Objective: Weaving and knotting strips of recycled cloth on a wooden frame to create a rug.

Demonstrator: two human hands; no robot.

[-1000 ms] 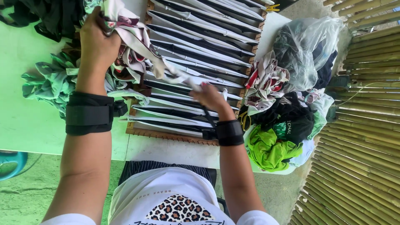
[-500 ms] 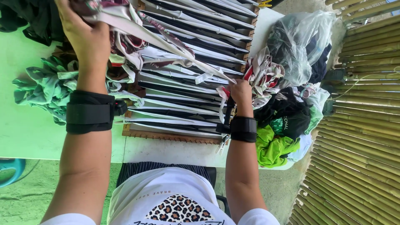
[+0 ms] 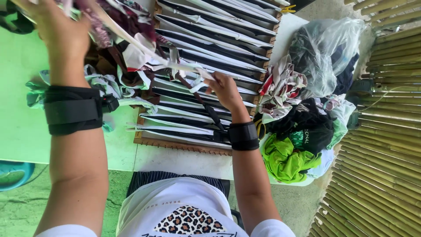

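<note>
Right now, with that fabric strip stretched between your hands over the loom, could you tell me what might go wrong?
The patterned fabric strip, pulled taut between the left hand and right hand, may snag on the wooden frame's black-and-white strips. The loose rag heap under the left hand could get dragged along.

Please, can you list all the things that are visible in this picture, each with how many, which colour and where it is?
fabric strip: one, white with red and dark print, stretched between both hands over the frame
wooden frame: one, brown, centre of table, filled with black and white strips
table: one, light green, under everything
loose fabric pile: one, brown, white and pale green, left of the frame
scrap heap: one, black, lime green, white and red, right of the frame
plastic bag: one, clear, upper right
bamboo wall: one, tan, far right
basin: one, blue, lower left
wrist bands: two, black, one on each forearm
left hand: gripping the strip, upper left
right hand: pinching the strip, centre
</note>
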